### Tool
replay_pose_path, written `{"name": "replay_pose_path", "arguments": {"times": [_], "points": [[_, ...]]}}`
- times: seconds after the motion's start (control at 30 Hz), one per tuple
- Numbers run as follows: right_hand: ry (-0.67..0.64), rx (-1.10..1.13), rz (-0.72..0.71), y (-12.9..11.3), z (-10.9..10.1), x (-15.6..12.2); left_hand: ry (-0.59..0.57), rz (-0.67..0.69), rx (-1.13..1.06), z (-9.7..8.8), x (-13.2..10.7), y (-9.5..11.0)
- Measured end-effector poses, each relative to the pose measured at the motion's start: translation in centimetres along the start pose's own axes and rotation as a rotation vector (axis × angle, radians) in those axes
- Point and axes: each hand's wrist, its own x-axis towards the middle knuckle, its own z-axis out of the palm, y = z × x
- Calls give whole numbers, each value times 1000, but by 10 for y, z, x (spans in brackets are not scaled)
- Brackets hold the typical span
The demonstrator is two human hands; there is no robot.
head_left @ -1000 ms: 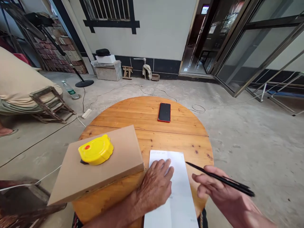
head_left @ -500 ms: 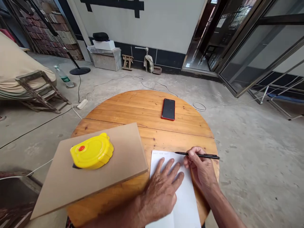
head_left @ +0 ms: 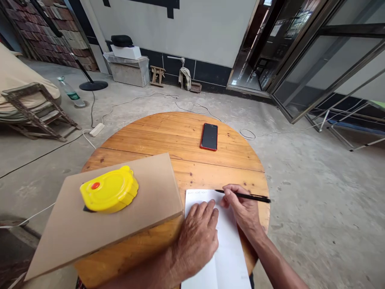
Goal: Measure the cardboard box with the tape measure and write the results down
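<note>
Head view: holding the black pen [head_left: 252,197] in the right grip [head_left: 242,206], pinching narrowly round the barrel between thumb and fingers. Pointing the tip leftward, to the top edge of the white paper [head_left: 227,249], just beyond the end of a faint row of marks [head_left: 197,192]. Not showing clearly whether touching the paper or hovering over it. No longer hanging out past the paper's right side, as a second ago — now bringing pen and paper together, so sitting in a writing position instead of waiting off to one side. Looking too small for reading, those marks aside.

Laying the left grip [head_left: 200,233] over the upper part of the paper, palm down, holding nothing between the fingers. Drawing those fingers closer together than half a second ago, when spreading them wide — still steadying the paper, by the look of it, and leaving the top strip free for the pen.

Keeping the paper flat on the bench [head_left: 168,136], just right of the cardboard box [head_left: 156,188], running down past the bottom of the view. Carrying the yellow tape measure [head_left: 110,190] on top of that box, and keeping the phone [head_left: 209,137] farther back, well apart from both grips.
</note>
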Motion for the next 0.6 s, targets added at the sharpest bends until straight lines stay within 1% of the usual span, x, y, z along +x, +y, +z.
{"name": "replay_pose_path", "arguments": {"times": [0.1, 0.17, 0.23, 0.4, 0.6], "points": [[-77, -45, 27, 2, 6, 3, 14, 0, -12, 0, 0, -2], [-95, -79, 27, 5, 8, 5, 12, -9, -21, 0, -1, -3], [-82, -131, 2, 8, 9, 7, -1, -28, -22, 0, -2, -2], [-34, -306, -124, 10, 9, 6, -54, -61, -13, -2, -2, 0], [-52, -365, -188, 8, 8, 5, -64, -68, 0, -8, 0, 0]]}}
